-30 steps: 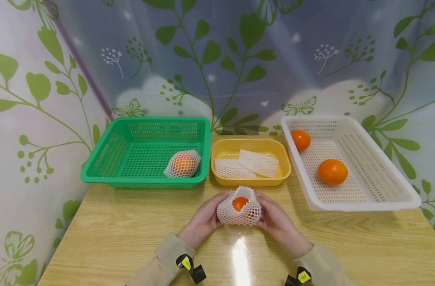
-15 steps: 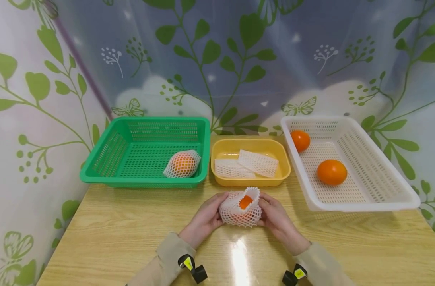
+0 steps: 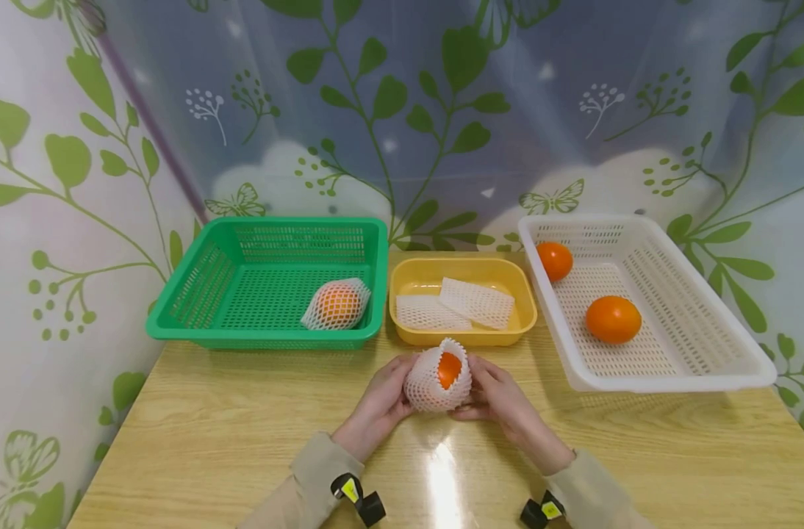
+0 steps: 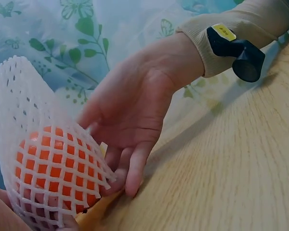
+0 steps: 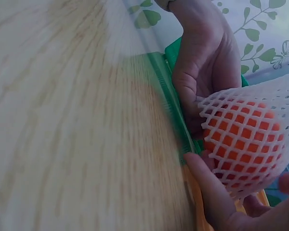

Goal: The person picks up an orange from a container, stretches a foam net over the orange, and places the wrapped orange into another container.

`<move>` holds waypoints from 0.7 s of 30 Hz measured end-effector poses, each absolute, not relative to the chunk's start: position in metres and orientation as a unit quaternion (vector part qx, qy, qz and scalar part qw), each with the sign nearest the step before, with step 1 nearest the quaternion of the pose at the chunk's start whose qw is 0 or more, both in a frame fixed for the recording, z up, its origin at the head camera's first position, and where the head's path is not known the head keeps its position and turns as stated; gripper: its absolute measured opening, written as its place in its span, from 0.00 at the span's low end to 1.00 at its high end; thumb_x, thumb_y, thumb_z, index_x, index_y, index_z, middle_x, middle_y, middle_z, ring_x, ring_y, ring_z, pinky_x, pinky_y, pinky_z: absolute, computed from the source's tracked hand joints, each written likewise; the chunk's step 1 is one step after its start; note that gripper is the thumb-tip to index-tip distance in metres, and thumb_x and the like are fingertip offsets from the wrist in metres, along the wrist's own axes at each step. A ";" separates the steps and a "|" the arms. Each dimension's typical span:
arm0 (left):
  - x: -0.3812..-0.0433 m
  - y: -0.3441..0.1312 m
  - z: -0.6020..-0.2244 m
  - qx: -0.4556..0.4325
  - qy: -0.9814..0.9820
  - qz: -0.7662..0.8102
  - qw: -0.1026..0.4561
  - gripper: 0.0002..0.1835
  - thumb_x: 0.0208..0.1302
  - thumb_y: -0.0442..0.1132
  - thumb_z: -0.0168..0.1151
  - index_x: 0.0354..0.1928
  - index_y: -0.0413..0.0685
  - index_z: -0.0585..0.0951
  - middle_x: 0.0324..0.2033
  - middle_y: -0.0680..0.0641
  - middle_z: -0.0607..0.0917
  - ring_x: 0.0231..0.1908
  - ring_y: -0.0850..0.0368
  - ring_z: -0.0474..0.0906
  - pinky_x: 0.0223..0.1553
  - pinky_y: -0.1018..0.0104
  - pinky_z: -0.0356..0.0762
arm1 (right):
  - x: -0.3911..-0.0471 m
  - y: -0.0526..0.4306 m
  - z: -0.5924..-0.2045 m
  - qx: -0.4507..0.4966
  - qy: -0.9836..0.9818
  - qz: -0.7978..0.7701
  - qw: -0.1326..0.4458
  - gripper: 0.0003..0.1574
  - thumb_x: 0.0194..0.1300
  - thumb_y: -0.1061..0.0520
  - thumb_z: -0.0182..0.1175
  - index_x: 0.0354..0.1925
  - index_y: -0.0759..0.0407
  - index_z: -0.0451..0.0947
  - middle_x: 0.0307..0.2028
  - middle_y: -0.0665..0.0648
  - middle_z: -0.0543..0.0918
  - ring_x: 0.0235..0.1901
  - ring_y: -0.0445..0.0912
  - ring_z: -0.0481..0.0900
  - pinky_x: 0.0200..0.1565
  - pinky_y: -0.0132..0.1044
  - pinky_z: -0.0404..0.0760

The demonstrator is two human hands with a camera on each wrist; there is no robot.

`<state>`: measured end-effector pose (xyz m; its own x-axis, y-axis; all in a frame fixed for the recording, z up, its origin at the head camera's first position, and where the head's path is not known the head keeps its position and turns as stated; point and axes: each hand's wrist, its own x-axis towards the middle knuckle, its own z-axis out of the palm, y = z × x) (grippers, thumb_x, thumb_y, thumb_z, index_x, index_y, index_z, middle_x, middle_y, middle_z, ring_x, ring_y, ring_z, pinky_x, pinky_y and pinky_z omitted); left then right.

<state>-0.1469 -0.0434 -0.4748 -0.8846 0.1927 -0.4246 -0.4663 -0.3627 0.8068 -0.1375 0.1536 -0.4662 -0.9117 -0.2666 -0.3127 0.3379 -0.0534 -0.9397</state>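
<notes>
A shiny orange fruit (image 3: 449, 369) sits inside a white foam fruit net (image 3: 428, 389), held low over the front middle of the table. The net's jagged mouth gapes towards the top, baring the fruit's skin. My left hand (image 3: 378, 400) grips the wrapped fruit from the left; in the left wrist view its fingers (image 4: 2, 209) lie against the net's lower part. On the other side, my right hand (image 3: 514, 411) holds the net near its edge, fingertips right at the mesh in the left wrist view. The netting shows the fruit through its diamond holes.
A green basket (image 3: 263, 334) at left holds one netted fruit (image 3: 339, 303). A yellow tub (image 3: 458, 336) in the middle holds flat foam nets (image 3: 478, 301). The white basket (image 3: 680, 380) at right holds two bare orange fruits (image 3: 614, 319). A printed curtain (image 3: 402, 147) stands behind.
The netted fruit has turned between my hands and shifted slightly left and up since half a second ago. My right hand's fingers have moved along the net; the baskets stay put.
</notes>
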 end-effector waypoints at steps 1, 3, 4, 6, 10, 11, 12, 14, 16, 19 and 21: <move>-0.147 -0.043 -0.474 -0.129 0.526 0.817 0.199 0.15 0.78 0.45 0.53 0.55 0.41 0.76 0.54 0.41 0.78 0.48 0.54 0.75 0.44 0.65 0.78 | -0.138 0.154 -0.466 0.027 0.652 -0.728 0.212 0.41 0.82 0.40 0.41 0.71 0.74 0.59 0.50 0.71 0.83 0.37 0.50 0.87 0.44 0.51 0.88; -0.149 -0.042 -0.472 -0.123 0.523 0.820 0.196 0.16 0.78 0.45 0.53 0.56 0.40 0.75 0.53 0.41 0.78 0.48 0.55 0.75 0.44 0.66 0.78 | -0.139 0.154 -0.465 0.023 0.644 -0.733 0.219 0.45 0.81 0.37 0.42 0.73 0.72 0.57 0.55 0.73 0.81 0.41 0.52 0.87 0.46 0.53 0.87; -0.149 -0.041 -0.470 -0.120 0.523 0.821 0.195 0.17 0.78 0.45 0.53 0.56 0.39 0.75 0.53 0.41 0.78 0.48 0.55 0.75 0.44 0.66 0.78 | -0.139 0.154 -0.465 0.019 0.640 -0.735 0.222 0.46 0.80 0.36 0.43 0.74 0.71 0.57 0.57 0.73 0.80 0.43 0.52 0.86 0.47 0.53 0.86; -0.151 -0.040 -0.467 -0.114 0.528 0.819 0.192 0.18 0.78 0.46 0.53 0.57 0.38 0.74 0.52 0.42 0.78 0.47 0.56 0.75 0.44 0.68 0.78 | -0.139 0.156 -0.464 0.008 0.628 -0.744 0.228 0.46 0.80 0.35 0.44 0.75 0.70 0.54 0.60 0.72 0.77 0.47 0.52 0.85 0.50 0.54 0.85; -0.153 -0.038 -0.460 -0.103 0.535 0.819 0.182 0.21 0.78 0.47 0.54 0.60 0.37 0.74 0.53 0.43 0.78 0.49 0.56 0.75 0.48 0.67 0.78 | -0.138 0.157 -0.462 -0.012 0.602 -0.764 0.230 0.45 0.81 0.37 0.43 0.77 0.67 0.49 0.60 0.63 0.78 0.50 0.48 0.83 0.54 0.53 0.83; -0.154 -0.038 -0.458 -0.102 0.533 0.820 0.180 0.22 0.77 0.47 0.54 0.61 0.37 0.74 0.54 0.43 0.78 0.50 0.56 0.75 0.50 0.67 0.78 | -0.137 0.157 -0.462 -0.014 0.599 -0.767 0.228 0.44 0.81 0.38 0.43 0.77 0.67 0.49 0.59 0.59 0.79 0.50 0.47 0.83 0.54 0.52 0.83; -0.154 -0.038 -0.457 -0.099 0.530 0.823 0.179 0.23 0.77 0.48 0.55 0.62 0.37 0.74 0.55 0.43 0.78 0.51 0.55 0.75 0.52 0.66 0.77 | -0.137 0.156 -0.461 -0.013 0.597 -0.770 0.224 0.43 0.81 0.38 0.43 0.76 0.67 0.50 0.57 0.56 0.80 0.49 0.47 0.83 0.53 0.51 0.84; -0.155 -0.038 -0.455 -0.097 0.523 0.828 0.180 0.25 0.75 0.49 0.56 0.63 0.38 0.73 0.56 0.44 0.78 0.53 0.56 0.74 0.56 0.66 0.76 | -0.136 0.155 -0.459 -0.010 0.596 -0.773 0.217 0.42 0.82 0.38 0.40 0.76 0.66 0.52 0.55 0.52 0.81 0.49 0.45 0.83 0.52 0.49 0.84; -0.156 -0.038 -0.453 -0.098 0.521 0.828 0.182 0.27 0.74 0.51 0.58 0.64 0.39 0.74 0.55 0.45 0.79 0.53 0.57 0.75 0.55 0.66 0.76 | -0.135 0.153 -0.456 0.002 0.597 -0.774 0.212 0.41 0.81 0.38 0.40 0.75 0.66 0.55 0.55 0.51 0.81 0.49 0.44 0.83 0.52 0.46 0.84; -0.157 -0.037 -0.453 -0.102 0.523 0.827 0.178 0.27 0.72 0.52 0.60 0.63 0.40 0.75 0.52 0.48 0.81 0.50 0.59 0.76 0.52 0.68 0.77 | -0.133 0.151 -0.452 0.009 0.596 -0.774 0.212 0.40 0.81 0.38 0.38 0.75 0.64 0.54 0.59 0.52 0.78 0.53 0.43 0.80 0.54 0.42 0.81; -0.158 -0.035 -0.454 -0.103 0.525 0.827 0.174 0.25 0.71 0.51 0.61 0.61 0.40 0.77 0.48 0.49 0.82 0.47 0.60 0.77 0.50 0.69 0.78 | -0.132 0.151 -0.449 0.005 0.591 -0.778 0.214 0.41 0.80 0.38 0.37 0.76 0.63 0.53 0.61 0.52 0.75 0.54 0.42 0.77 0.55 0.40 0.78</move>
